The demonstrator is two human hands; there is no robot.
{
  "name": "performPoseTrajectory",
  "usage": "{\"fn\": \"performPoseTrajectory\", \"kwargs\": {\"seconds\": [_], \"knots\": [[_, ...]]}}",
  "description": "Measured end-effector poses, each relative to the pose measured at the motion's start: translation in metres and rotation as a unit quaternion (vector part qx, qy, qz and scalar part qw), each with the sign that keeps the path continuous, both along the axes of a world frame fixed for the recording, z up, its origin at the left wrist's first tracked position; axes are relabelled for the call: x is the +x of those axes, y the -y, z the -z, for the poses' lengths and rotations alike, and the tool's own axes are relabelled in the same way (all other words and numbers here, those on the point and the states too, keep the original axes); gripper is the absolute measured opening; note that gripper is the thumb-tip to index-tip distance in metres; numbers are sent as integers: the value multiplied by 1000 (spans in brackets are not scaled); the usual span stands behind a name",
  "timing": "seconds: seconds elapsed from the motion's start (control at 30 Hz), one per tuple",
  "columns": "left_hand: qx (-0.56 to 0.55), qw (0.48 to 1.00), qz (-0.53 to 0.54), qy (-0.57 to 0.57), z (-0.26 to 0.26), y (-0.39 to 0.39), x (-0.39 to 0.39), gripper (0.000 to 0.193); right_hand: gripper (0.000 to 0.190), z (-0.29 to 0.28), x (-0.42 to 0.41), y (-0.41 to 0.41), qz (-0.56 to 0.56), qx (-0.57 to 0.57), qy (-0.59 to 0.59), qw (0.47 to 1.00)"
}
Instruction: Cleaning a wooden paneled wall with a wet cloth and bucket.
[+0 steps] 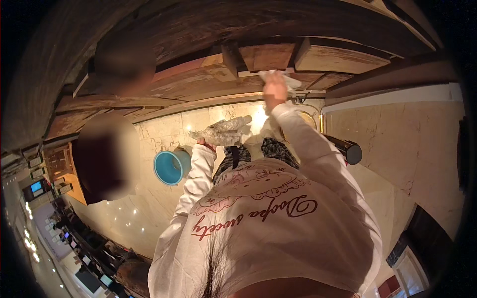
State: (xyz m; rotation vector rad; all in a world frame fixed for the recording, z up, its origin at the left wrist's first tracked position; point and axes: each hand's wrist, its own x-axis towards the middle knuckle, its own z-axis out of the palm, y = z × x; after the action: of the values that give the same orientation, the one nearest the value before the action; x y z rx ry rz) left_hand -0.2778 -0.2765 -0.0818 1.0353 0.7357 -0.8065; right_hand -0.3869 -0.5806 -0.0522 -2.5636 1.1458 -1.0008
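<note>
My right hand [275, 89] is stretched forward with a white cloth [292, 81] under its fingers. It presses the cloth to a wall of dark, worn wooden blocks [268, 56], near the lower edge of one block. The hand is slightly blurred. Lower and to the left, my left hand [207, 144] grips one end of a crumpled greyish-white bundle [225, 131]. Whether that bundle is cloth or plastic sheet, I cannot tell. Beside my left forearm a blue plastic bucket [167, 168] stands on the floor; its inside looks pale blue with something small at the bottom.
Close on the left is another person [102, 160], blurred out, near a wooden piece of furniture [69, 182]. A black cylindrical object [348, 152] and a brass-coloured round rim [307, 118] are by my right arm. Desks with screens [87, 260] line the far lower left. The marble floor [145, 219] is glossy.
</note>
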Motion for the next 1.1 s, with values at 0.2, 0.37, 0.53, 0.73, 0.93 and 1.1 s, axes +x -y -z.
{"fn": "performPoseTrajectory", "kwargs": {"seconds": [0.2, 0.37, 0.53, 0.73, 0.93, 1.1], "knots": [[-4, 998, -55, -20, -5, -35, 10, 18, 30, -17, 64, -48, -29, 50, -18, 998], [-16, 991, -130, -40, -14, -73, 8, 16, 29, -6, 66, -53, -37, 11, -17, 999], [22, 992, -121, -28, -24, -88, 21, 19, 28, -36, 74, -77, -70, -8, -16, 997], [55, 988, -137, -49, -14, -112, 47, 22, 21, -38, 108, -109, -98, 42, -57, 993], [46, 983, -169, -52, -26, -144, 75, 16, 28, -38, 179, -160, -136, -5, -17, 991], [64, 991, -110, -43, 8, -215, 91, 8, 26, -34, 224, -191, -110, -29, 7, 994]]}}
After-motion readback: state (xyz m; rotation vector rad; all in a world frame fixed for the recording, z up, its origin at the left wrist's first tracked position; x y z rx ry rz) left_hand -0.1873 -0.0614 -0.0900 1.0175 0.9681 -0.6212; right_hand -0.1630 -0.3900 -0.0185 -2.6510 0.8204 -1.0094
